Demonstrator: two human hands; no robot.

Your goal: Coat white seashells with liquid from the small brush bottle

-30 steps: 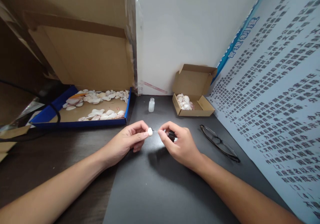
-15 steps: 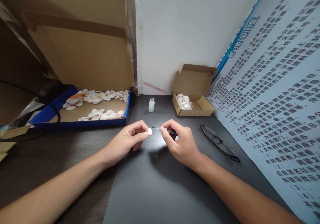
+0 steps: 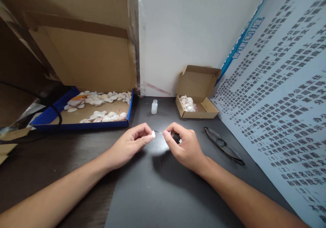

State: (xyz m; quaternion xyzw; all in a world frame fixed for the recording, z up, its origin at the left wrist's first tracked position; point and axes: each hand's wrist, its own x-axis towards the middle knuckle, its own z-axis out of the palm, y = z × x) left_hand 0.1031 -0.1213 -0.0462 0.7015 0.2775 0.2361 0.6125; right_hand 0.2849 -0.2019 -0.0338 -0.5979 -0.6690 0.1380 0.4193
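My left hand [image 3: 136, 141] pinches a small white shell [image 3: 153, 134] between thumb and fingertips. Opposite it, my right hand [image 3: 182, 143] is closed on a thin brush [image 3: 158, 132] with a black cap [image 3: 176, 138], which shows partly behind the fingers. The brush tip points left and reaches the shell or stops just short of it; I cannot tell whether they touch. Beyond both hands, a small uncapped bottle [image 3: 154, 107] of whitish, translucent look stands upright on the dark table.
At the left, a blue-edged cardboard box [image 3: 84, 126] holds many shells [image 3: 102, 98]. A smaller open carton [image 3: 203, 114] with white shells [image 3: 187, 104] stands at the back right. Black-framed glasses [image 3: 224, 146] lie beside my right hand. A printed sheet [image 3: 280, 95] borders the right side.
The shell has turned slightly in my left fingers and shows a narrower outline. The brush tip has shifted a little. The boxes, bottle and glasses are where they were.
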